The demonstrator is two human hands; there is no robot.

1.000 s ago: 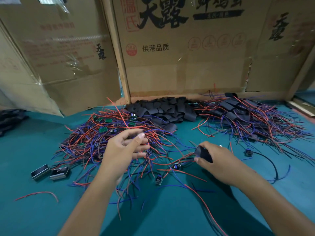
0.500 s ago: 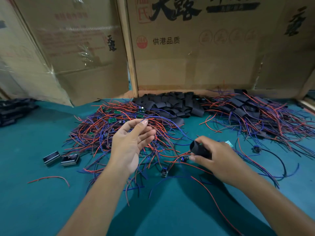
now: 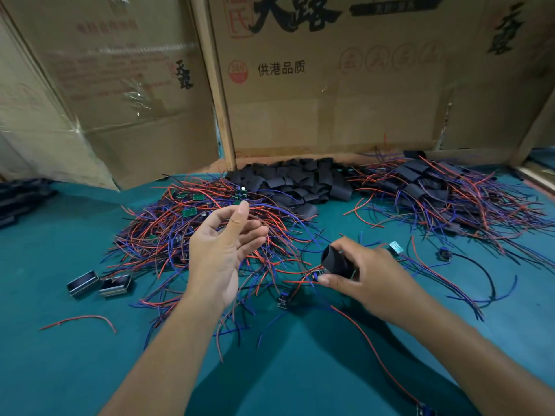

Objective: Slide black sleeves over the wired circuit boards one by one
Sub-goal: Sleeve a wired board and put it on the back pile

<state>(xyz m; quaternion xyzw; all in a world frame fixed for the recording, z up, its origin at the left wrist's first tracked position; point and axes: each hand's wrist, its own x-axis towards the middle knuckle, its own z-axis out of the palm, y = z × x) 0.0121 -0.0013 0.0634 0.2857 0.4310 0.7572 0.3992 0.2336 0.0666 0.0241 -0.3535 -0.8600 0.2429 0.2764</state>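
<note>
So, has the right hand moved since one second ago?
Yes. The right hand, gripping the black sleeve, went left, away from the small black part with the black cable.

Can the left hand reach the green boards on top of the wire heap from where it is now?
Probably yes. The left hand is open, holds nothing, and hovers just before the green boards, which lie uncovered on the wire heap.

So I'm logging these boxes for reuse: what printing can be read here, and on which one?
"供港品质": middle cardboard panel, in dark print.
"天路"-like large brush characters: same panel's top edge, cut off, uncertain.
"360": red round stamp, small text unreadable.
"天露"-like small vertical logo: left cardboard box, uncertain.
Faded red print there: too blurred.
</note>
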